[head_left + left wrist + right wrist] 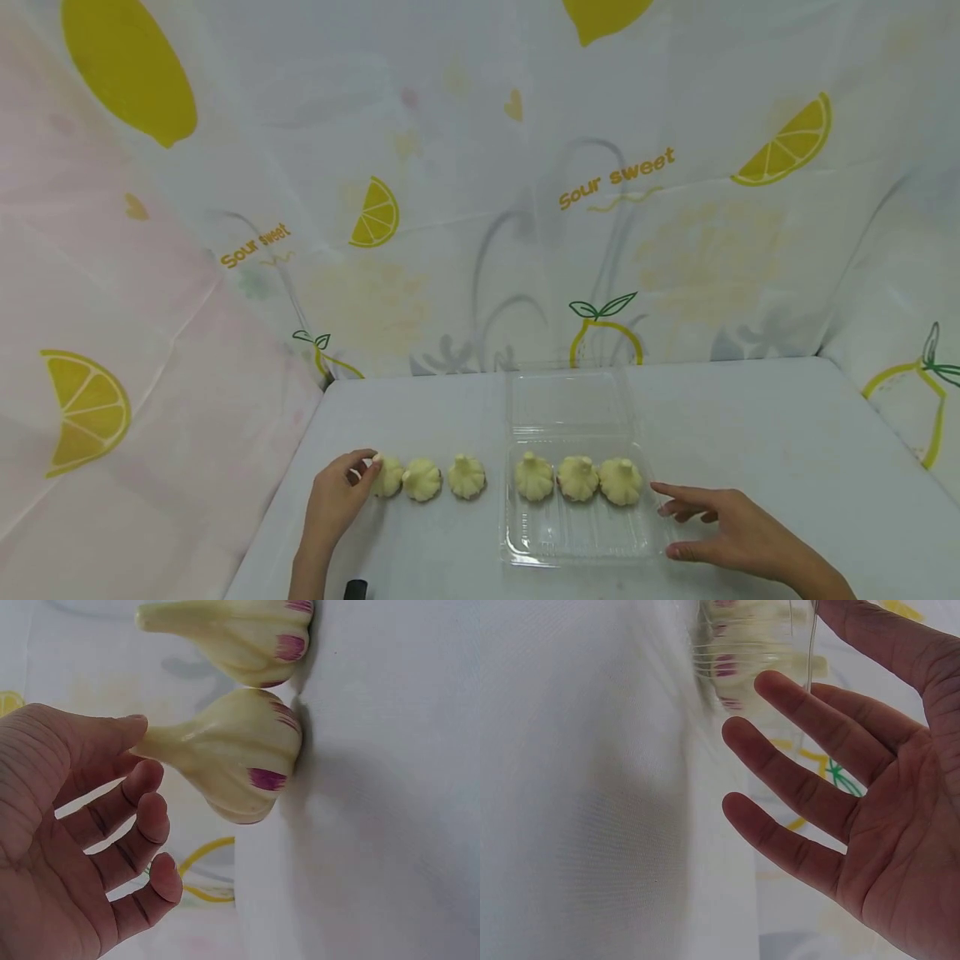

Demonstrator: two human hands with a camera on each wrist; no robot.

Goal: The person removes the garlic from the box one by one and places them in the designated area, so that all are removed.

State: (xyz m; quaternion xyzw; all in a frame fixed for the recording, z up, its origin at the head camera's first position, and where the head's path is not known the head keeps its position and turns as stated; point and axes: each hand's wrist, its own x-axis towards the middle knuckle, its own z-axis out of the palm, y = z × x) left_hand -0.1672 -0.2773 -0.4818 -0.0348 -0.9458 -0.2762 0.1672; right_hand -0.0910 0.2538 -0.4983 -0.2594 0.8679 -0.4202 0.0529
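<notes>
My left hand (339,497) pinches the stem of the leftmost garlic bulb (232,754) between thumb and forefinger. That bulb, pale with purple streaks at its base, rests on the table. Beside it in a row stand a second garlic bulb (422,481) and a third bulb (467,477). To their right lies a clear plastic box (577,546) with its lid folded back, holding three more garlic bulbs (577,478) along its far side. Just right of the box is my right hand (738,533), fingers spread and relaxed, holding nothing.
The white table (780,433) meets a lemon-print cloth (450,292) at the back and sides. The box's transparent lid (570,400) lies toward the back. A small black object (356,590) shows at the front edge, left of centre.
</notes>
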